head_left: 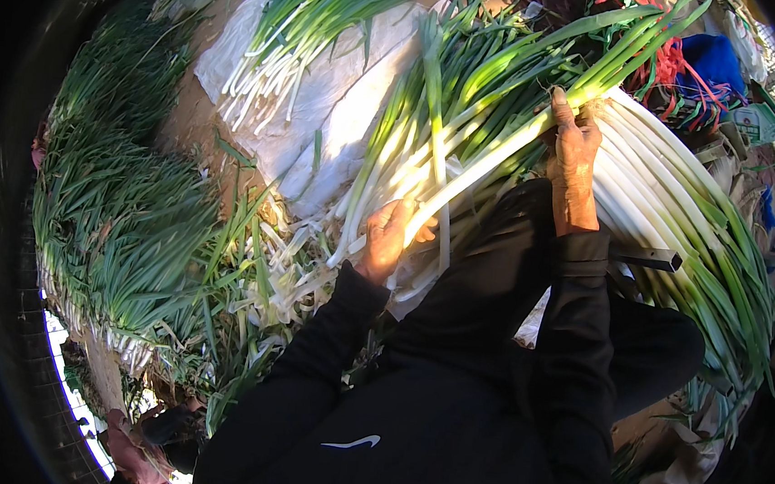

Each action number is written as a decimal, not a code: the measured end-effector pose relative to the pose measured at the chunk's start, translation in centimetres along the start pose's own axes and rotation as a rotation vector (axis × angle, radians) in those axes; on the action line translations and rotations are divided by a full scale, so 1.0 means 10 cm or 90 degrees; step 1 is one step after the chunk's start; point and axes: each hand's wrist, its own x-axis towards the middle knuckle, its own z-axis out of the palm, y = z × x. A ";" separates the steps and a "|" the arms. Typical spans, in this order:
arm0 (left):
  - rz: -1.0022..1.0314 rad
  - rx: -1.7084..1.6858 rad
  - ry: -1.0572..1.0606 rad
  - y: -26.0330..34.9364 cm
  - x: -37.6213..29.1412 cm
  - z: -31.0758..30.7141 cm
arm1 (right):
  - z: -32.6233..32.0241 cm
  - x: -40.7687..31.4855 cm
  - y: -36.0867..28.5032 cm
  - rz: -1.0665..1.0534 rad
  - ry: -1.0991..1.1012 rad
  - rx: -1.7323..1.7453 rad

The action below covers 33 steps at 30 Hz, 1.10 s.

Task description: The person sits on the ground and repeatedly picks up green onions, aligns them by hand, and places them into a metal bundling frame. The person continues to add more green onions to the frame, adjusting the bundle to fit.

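A long green onion (478, 169) runs slantwise across my lap, its white end low on the left and its green leaves up on the right. My left hand (389, 237) is closed around the white stalk near its lower end. Higher up, where white turns to green, my right hand (574, 130) grips the same stalk with the thumb on top. Beneath it lies a loose heap of green onions (395, 144) with white stems. Against my right forearm lies a large pile of thick white-stemmed green onions (665, 189), partly hidden by the arm.
A bunch of thinner onions (293, 50) lies on a white plastic sheet (298, 160). Green onions (134, 256) are heaped along the left. Peeled trimmings (283, 268) litter the ground by my left arm. A square metal tube (652, 259) juts out at right. Red ties (671, 70) hang near blue cloth (712, 63).
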 end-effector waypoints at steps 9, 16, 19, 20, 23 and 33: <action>-0.073 0.673 0.220 -0.65 -0.21 -1.38 | 0.06 -0.02 0.02 0.016 -0.003 -0.017; 0.043 0.151 -0.140 0.59 0.06 -0.48 | 0.17 -0.02 0.04 0.059 -0.042 0.070; -0.207 -0.019 -0.372 0.72 0.14 -0.48 | 0.15 -0.02 0.07 0.082 -0.094 0.064; -0.247 -0.045 -0.387 0.75 0.14 -0.44 | 0.14 -0.01 0.07 0.080 -0.099 0.074; -0.207 0.056 -0.378 0.77 0.10 -0.26 | 0.10 -0.02 0.01 0.078 -0.113 0.034; 0.266 0.606 -0.012 -0.07 0.26 -0.12 | 0.13 0.01 0.22 -0.011 -0.063 -0.140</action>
